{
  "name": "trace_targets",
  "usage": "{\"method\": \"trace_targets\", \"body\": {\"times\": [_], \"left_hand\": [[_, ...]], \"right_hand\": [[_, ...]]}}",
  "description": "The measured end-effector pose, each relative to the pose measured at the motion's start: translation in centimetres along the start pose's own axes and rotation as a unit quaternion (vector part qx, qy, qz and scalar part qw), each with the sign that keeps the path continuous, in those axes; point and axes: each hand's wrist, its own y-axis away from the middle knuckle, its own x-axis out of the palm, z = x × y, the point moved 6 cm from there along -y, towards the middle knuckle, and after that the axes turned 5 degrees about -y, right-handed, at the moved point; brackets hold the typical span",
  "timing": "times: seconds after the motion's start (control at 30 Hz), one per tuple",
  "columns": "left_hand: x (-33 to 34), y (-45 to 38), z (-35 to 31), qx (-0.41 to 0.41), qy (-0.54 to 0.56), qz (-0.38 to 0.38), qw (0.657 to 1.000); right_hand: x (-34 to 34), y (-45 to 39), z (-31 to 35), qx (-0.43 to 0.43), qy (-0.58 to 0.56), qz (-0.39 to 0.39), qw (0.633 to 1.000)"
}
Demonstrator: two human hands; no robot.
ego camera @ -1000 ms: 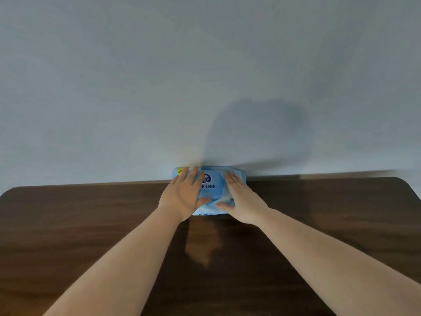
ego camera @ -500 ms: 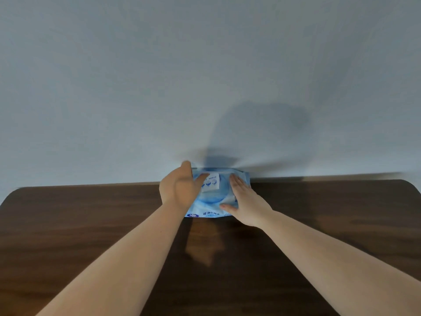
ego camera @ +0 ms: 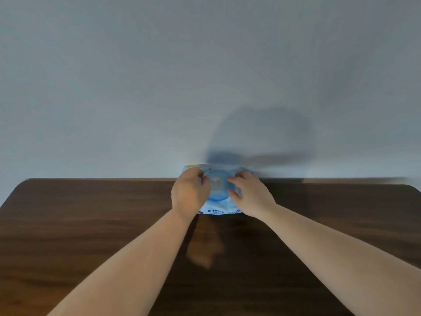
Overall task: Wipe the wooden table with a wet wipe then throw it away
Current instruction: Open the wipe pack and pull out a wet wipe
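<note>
Two bare forearms stretch out across the dark wooden counter (ego camera: 91, 224), converging at its far edge. There, the left hand (ego camera: 190, 195) is curled, its fingertips pinching what looks like the pack's flap or a wipe at the top, though blur makes that hard to call. The right hand (ego camera: 250, 197) lies spread and flat, pressing down the right side of the blue wet wipe pack (ego camera: 216, 201). The pack sits flat against the pale wall (ego camera: 205, 76), where a soft shadow falls behind it.
</note>
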Motion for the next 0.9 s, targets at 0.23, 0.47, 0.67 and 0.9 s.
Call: {"method": "trace_targets", "body": {"times": [0.23,0.47,0.67,0.9], "left_hand": [[-1.2,-0.7,3.6,-0.064,-0.035,0.063,0.995],[-0.8,-0.8,4.0,-0.048,-0.022,0.075,0.996],[-1.0,-0.8,3.7,-0.058,-0.045,0.094,0.993],[-1.8,-0.9,3.4,-0.104,-0.121,0.121,0.980]], "right_hand": [[1.5,-1.7,2.6,-0.010,-0.020,-0.023,0.999],[1.4,-2.8,2.6,0.015,-0.041,-0.078,0.996],[1.1,-3.2,3.4,0.004,-0.025,-0.069,0.997],[-2.6,-0.7,2.6,0.072,-0.293,-0.097,0.949]]}}
